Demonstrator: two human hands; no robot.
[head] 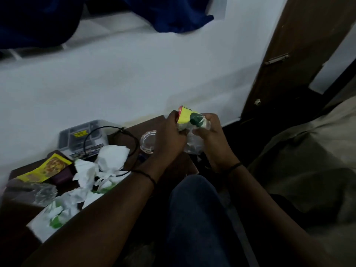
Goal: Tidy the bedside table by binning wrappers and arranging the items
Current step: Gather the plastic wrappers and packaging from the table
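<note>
- Fingers [174, 120] of the left hand [169, 137] are curled around the left side of a crumpled wrapper [185, 116], and those of the right hand [212, 135] are closed on its right side, so that the wrapper is pinched between both hands.
- Yellow, a green patch and a little red are shown on the wrapper, with clear plastic [192, 145] hanging below it between the palms.
- The wrapper is held in the air just past the right end of the table [133, 130], above a knee in dark trousers [194, 209].
- A thin dark band is worn on each wrist.
- Just left of the left hand, a round clear glass dish [147, 141] is seen on the table.
- Further left, crumpled white tissues [110, 157] are piled, with a black cable [107, 129] looped over and behind them.
- Behind the tissues, near the wall [134, 79], a grey box with a yellow label [82, 137] is placed.
- At the far left end, a yellow food packet [48, 168] is laid partly over a dark maroon object [62, 177], and a clear crumpled piece of plastic [45, 194] is found in front of them.
- A white bag with green marks [57, 214] is spread at the near edge of the table.
- To the right, a brown wooden door [289, 60] and a pale bed cover [317, 160] are seen.
</note>
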